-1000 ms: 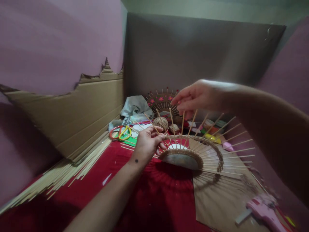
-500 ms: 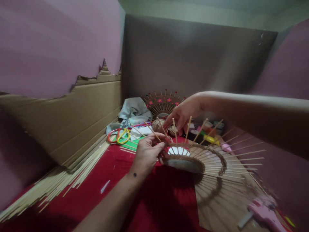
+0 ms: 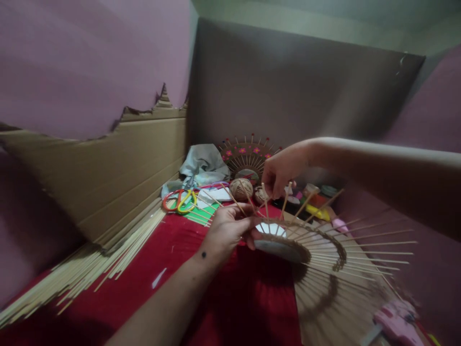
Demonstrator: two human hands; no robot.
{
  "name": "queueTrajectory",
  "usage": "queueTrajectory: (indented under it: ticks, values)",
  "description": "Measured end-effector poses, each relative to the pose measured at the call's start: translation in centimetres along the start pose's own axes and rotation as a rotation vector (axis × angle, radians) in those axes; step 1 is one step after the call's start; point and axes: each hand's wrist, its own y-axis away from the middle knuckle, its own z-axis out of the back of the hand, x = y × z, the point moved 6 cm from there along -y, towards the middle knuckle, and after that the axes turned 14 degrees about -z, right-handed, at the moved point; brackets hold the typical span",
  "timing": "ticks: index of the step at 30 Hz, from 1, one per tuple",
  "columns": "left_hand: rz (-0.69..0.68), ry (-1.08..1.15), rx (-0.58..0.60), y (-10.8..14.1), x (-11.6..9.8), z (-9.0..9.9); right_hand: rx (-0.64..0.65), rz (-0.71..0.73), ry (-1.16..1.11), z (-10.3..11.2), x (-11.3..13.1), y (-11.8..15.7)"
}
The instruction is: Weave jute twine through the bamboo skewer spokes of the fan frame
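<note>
"What are the fingers doing?"

"The left hand (image 3: 226, 228) has its fingers clamped on the stick fan (image 3: 283, 251), near the woven band (image 3: 340, 254). The right hand (image 3: 287, 166) curls down behind upright sticks (image 3: 287, 199); I cannot tell whether its fingers grip anything."

"And the fan sits where?"

"Above the red worktop (image 3: 171, 245), partly over a flat cardboard sheet (image 3: 320, 327) toward the right edge."

"Anything in the way?"

"Twine balls (image 3: 241, 189) crowd just beyond the hands, scissors (image 3: 179, 202) to their left. A flowered fan (image 3: 245, 153) and grey cloth (image 3: 204, 163) stand toward the far edge. A torn cardboard panel (image 3: 144, 168) walls the left edge, above loose sticks (image 3: 104, 269). The pink glue gun (image 3: 394, 319) occupies the near right corner."
</note>
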Motion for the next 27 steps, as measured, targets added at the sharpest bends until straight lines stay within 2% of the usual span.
queueTrajectory:
  ticks: [3,7,10,16,19,21,24,27]
  values:
    - [-0.012,0.010,0.026,-0.2,0.1,-0.1,-0.153,0.000,0.056,1.2,0.3,1.3]
    - [-0.029,-0.072,-0.017,-0.3,0.1,-0.1,-0.375,0.020,0.171,2.7,1.2,3.6]
    - [-0.028,-0.083,-0.055,-0.4,0.2,-0.1,-0.475,0.036,0.250,3.7,2.2,5.3]
    - [-0.042,-0.082,-0.080,-0.8,0.5,0.0,-0.718,0.131,0.501,4.4,6.0,7.3]
    - [-0.045,-0.103,-0.106,-0.8,0.4,0.1,-0.750,0.230,0.535,3.7,7.7,7.6]
    - [-0.040,-0.090,-0.114,-0.8,0.5,0.1,-0.726,0.275,0.513,3.2,7.9,7.7]
    - [-0.036,-0.048,-0.101,-0.8,0.8,0.1,-0.592,0.278,0.393,3.0,6.4,7.6]
    - [-0.054,-0.029,-0.086,-0.9,0.8,0.2,-0.520,0.210,0.163,3.6,3.3,7.3]
